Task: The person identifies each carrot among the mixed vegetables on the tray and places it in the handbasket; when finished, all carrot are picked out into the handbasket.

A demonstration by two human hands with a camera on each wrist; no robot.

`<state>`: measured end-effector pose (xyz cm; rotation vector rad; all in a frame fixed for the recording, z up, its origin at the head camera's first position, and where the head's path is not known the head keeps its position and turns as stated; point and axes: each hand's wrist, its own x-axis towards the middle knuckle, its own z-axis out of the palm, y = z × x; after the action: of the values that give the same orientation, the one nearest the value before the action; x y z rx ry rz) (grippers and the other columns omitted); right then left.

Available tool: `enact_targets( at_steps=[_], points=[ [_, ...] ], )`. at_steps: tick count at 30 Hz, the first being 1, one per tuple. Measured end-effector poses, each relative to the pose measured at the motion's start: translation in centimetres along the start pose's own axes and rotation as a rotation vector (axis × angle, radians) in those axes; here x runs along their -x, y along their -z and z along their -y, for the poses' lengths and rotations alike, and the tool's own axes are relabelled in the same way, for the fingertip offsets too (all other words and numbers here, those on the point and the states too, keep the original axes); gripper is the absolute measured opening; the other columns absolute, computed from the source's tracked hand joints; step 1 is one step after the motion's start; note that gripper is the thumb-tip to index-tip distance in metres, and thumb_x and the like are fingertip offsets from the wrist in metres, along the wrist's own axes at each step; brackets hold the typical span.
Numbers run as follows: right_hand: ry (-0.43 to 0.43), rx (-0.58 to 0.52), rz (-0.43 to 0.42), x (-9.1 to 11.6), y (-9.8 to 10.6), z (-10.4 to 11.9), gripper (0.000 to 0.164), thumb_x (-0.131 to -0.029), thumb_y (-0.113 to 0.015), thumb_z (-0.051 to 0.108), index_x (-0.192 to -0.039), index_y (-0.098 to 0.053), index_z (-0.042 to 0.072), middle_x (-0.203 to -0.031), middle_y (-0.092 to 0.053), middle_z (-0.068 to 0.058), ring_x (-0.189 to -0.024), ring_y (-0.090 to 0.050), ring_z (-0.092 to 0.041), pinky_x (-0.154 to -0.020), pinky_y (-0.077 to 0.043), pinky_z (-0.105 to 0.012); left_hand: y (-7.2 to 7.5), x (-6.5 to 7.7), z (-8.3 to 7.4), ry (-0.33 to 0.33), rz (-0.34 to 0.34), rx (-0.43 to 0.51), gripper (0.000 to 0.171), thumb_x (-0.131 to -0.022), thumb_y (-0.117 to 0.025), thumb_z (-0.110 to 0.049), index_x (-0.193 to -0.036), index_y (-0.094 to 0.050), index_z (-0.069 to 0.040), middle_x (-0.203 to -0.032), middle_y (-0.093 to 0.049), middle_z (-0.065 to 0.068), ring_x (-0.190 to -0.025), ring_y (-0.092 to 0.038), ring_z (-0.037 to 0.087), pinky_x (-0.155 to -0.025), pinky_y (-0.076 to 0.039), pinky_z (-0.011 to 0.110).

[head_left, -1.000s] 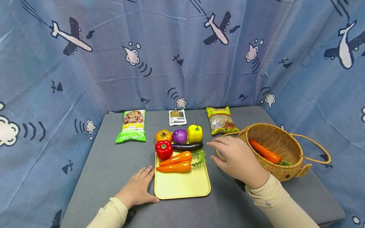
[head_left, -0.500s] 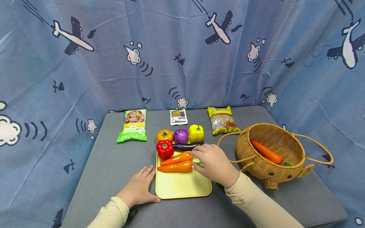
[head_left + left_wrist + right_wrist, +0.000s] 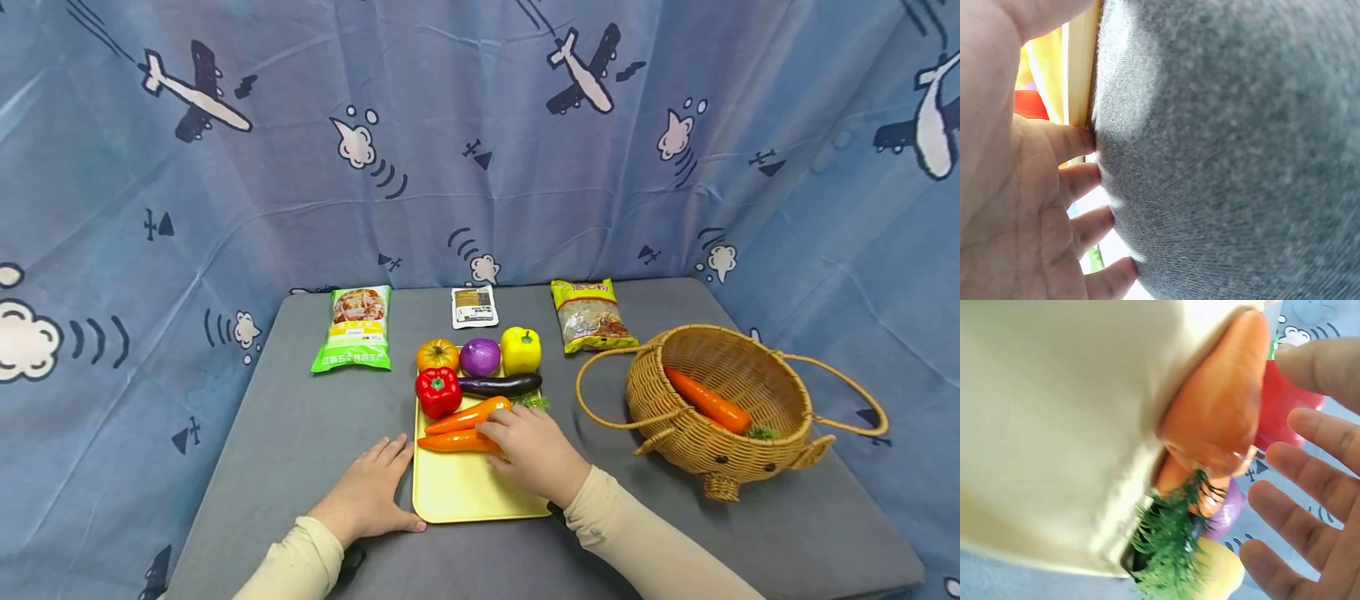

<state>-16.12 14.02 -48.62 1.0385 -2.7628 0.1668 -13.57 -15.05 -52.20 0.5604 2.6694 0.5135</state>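
Note:
A pale yellow tray [image 3: 457,493] lies on the grey table with toy vegetables on it. My left hand [image 3: 369,492] rests flat at the tray's left edge, fingers straight and thumb at its near corner. Over the nearer carrot [image 3: 448,442] reaches my right hand [image 3: 534,457]; in the right wrist view its fingers are spread around this carrot [image 3: 1216,406], not closed on it. Beyond lie a second carrot [image 3: 468,414], a red bell pepper [image 3: 438,392] and an eggplant [image 3: 501,385]. At the tray's far end sit an orange ribbed vegetable [image 3: 437,355], a purple ball-shaped vegetable [image 3: 480,357] and a yellow bell pepper [image 3: 521,350].
To the right stands a wicker basket [image 3: 678,429] with looped handles and one carrot [image 3: 708,401] inside. Along the back lie a green food bag [image 3: 354,329], a small white packet [image 3: 474,307] and a yellow bag [image 3: 592,317]. A blue curtain [image 3: 420,125] surrounds the table.
My right hand has moved left from beside the basket, across the carrot tops, to over the nearer carrot. My left hand stays at the tray's edge. The head view has shifted slightly.

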Motion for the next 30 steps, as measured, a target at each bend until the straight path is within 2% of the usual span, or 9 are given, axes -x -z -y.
enact_targets(
  at_steps=[4,8,14,17,22,26,30],
  points=[
    [-0.016,0.01,0.013,0.0,-0.4,0.0,0.042,-0.088,-0.089,0.034,-0.125,-0.079,0.017,-0.12,-0.075,-0.004,-0.106,-0.067,-0.026,-0.09,-0.057,-0.045,0.2,0.1,-0.3,0.003,0.003,-0.005,0.117,-0.076,-0.09,-0.063,-0.162,-0.043,0.001,-0.168,-0.037,0.02,-0.155,-0.03,0.047,-0.121,-0.03,0.065],
    [-0.015,0.025,-0.006,0.1,-0.6,0.0,0.042,-0.086,-0.091,0.034,-0.122,-0.08,0.017,-0.116,-0.074,-0.003,-0.105,-0.065,-0.026,-0.086,-0.055,-0.043,0.4,0.3,-0.7,0.005,-0.006,-0.011,0.118,-0.076,-0.09,-0.064,-0.162,-0.043,0.0,-0.168,-0.037,0.019,-0.155,-0.03,0.046,-0.121,-0.031,0.064],
    [-0.001,0.044,-0.032,0.3,-0.8,0.1,0.028,-0.08,-0.095,0.034,-0.1,-0.08,0.021,-0.094,-0.065,0.004,-0.089,-0.058,-0.021,-0.075,-0.05,-0.038,0.2,0.3,-0.7,-0.001,-0.023,-0.016,0.118,-0.074,-0.09,-0.065,-0.161,-0.044,0.0,-0.168,-0.038,0.019,-0.154,-0.031,0.045,-0.121,-0.032,0.064],
    [0.001,0.023,-0.043,0.4,-0.8,0.2,0.024,-0.078,-0.096,0.03,-0.091,-0.078,0.022,-0.089,-0.064,0.006,-0.086,-0.056,-0.02,-0.074,-0.049,-0.038,0.3,0.3,-0.7,0.005,-0.019,-0.01,0.118,-0.074,-0.091,-0.064,-0.161,-0.044,0.0,-0.168,-0.037,0.019,-0.155,-0.031,0.045,-0.121,-0.031,0.064],
    [0.007,0.023,-0.024,0.5,-0.9,0.4,0.026,-0.078,-0.094,0.03,-0.097,-0.079,0.022,-0.092,-0.069,0.006,-0.089,-0.057,-0.02,-0.076,-0.049,-0.039,0.2,0.2,-0.4,0.001,-0.017,0.001,0.118,-0.074,-0.091,-0.064,-0.161,-0.044,0.001,-0.168,-0.036,0.019,-0.155,-0.03,0.046,-0.121,-0.03,0.065],
    [0.004,0.055,0.032,0.7,-0.8,0.6,0.032,-0.077,-0.095,0.037,-0.101,-0.082,0.02,-0.092,-0.064,0.004,-0.089,-0.056,-0.021,-0.078,-0.049,-0.042,0.0,0.2,0.0,-0.012,-0.017,0.007,0.119,-0.075,-0.09,-0.065,-0.162,-0.043,0.001,-0.168,-0.036,0.02,-0.154,-0.03,0.047,-0.12,-0.03,0.067],
    [-0.004,0.055,0.071,0.9,-1.0,0.7,0.032,-0.076,-0.094,0.041,-0.096,-0.08,0.02,-0.088,-0.057,0.004,-0.086,-0.053,-0.021,-0.079,-0.049,-0.043,-0.3,0.0,0.4,-0.01,-0.01,0.001,0.119,-0.077,-0.087,-0.067,-0.164,-0.04,-0.001,-0.17,-0.033,0.019,-0.156,-0.028,0.046,-0.122,-0.028,0.066]
  ],
)
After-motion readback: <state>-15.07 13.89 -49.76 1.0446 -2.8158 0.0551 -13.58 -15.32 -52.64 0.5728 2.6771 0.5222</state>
